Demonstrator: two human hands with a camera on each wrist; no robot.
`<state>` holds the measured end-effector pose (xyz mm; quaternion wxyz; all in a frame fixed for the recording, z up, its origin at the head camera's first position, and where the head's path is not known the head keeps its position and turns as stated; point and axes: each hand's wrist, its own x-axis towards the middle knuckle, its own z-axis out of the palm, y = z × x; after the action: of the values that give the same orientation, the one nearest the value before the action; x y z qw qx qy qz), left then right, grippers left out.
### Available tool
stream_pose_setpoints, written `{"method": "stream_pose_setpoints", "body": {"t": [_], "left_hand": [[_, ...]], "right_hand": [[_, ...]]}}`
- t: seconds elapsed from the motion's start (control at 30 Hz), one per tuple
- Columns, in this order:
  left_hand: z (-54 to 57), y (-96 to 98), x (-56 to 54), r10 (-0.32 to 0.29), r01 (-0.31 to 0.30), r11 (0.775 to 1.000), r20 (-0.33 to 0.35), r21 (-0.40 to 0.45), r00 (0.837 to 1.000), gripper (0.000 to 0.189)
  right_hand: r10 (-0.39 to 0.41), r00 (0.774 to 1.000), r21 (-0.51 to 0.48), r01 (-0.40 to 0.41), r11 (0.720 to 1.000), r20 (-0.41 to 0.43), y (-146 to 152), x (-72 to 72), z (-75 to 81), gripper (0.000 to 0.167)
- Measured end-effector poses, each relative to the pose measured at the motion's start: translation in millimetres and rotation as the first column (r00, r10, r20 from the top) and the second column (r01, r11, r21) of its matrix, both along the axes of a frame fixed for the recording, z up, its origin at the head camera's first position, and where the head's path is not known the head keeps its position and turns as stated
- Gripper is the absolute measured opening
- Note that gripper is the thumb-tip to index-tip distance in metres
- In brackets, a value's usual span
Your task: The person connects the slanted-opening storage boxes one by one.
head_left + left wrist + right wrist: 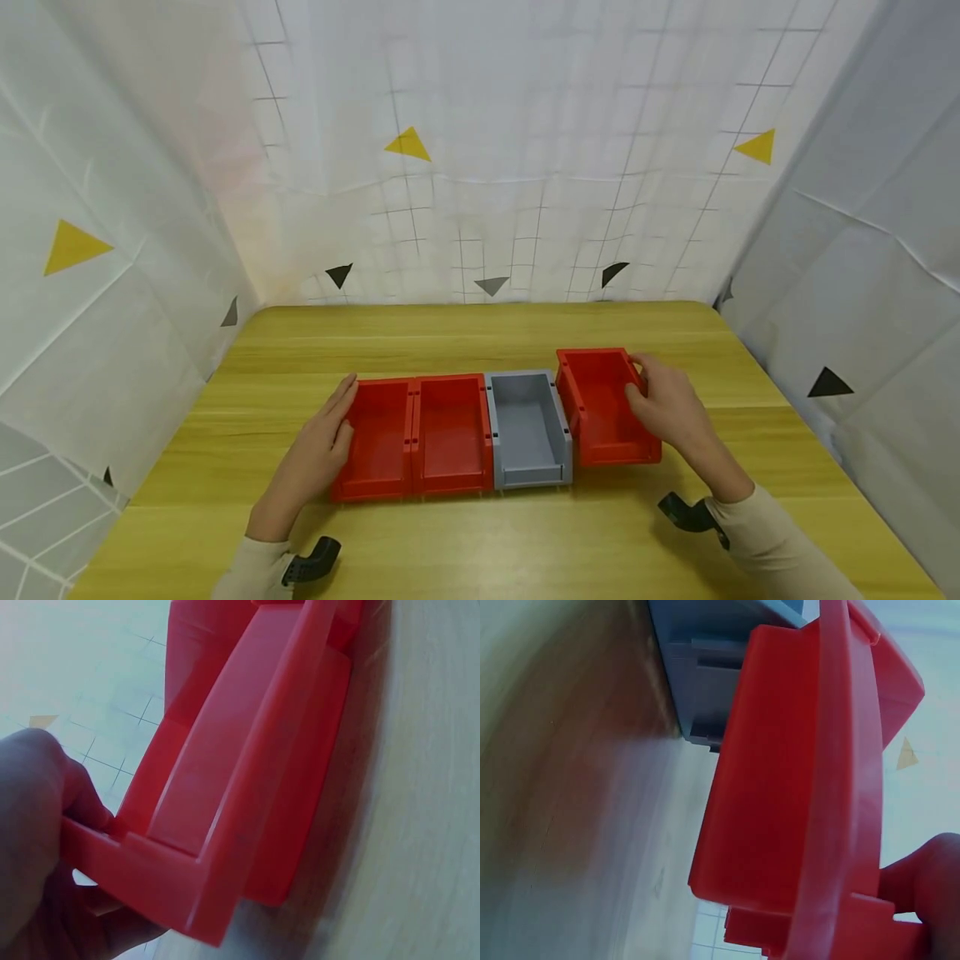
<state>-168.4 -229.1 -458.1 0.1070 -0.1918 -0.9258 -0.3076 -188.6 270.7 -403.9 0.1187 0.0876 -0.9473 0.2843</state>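
Three open-fronted storage bins stand side by side on the table: a leftmost red bin [384, 433], a second red bin [453, 433] and a grey bin [528, 425]. My left hand [317, 454] grips the outer side wall of the leftmost bin, thumb over the rim and fingers along the outside. To the right of the grey bin, a further red bin [780, 772] is held up off the table, slightly turned, its left side close to the grey one. My right hand [670, 404] pinches its right wall, with the thumb inside. All the bins' visible insides are bare.
The wooden table [480, 542] carries the row across its middle. White sheeting [487, 225] with yellow and dark triangles hangs behind and at both sides. A black wrist device [313, 562] juts from the left sleeve, another wrist device [686, 512] from the right.
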Motion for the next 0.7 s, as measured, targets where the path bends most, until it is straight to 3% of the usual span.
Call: {"method": "stream_pose_setpoints", "body": {"t": [0.27,0.43,0.6,0.7], "left_hand": [[1.6,0.6,-0.5,0.004,-0.004,1.0,0.002,-0.001,1.0,0.058],[1.8,0.7,-1.4,0.004,-0.004,1.0,0.003,-0.005,1.0,0.058],[2.5,1.2,-0.8,0.004,-0.004,1.0,0.006,-0.002,1.0,0.059],[2.3,1.6,-0.3,0.005,-0.005,1.0,0.007,0.002,1.0,0.059]], "right_hand": [[-0.062,0.994,0.097,0.052,0.994,0.095,-2,0.0,8.3,0.05],[-0.109,0.993,0.167,0.101,0.981,0.038,-14,-1.0,21.1,0.058],[-0.01,0.998,0.163,0.019,0.987,-0.055,-33,-6.6,28.0,0.062],[0.058,0.997,0.148,-0.05,0.988,-0.05,-46,-10.6,28.3,0.064]]}}
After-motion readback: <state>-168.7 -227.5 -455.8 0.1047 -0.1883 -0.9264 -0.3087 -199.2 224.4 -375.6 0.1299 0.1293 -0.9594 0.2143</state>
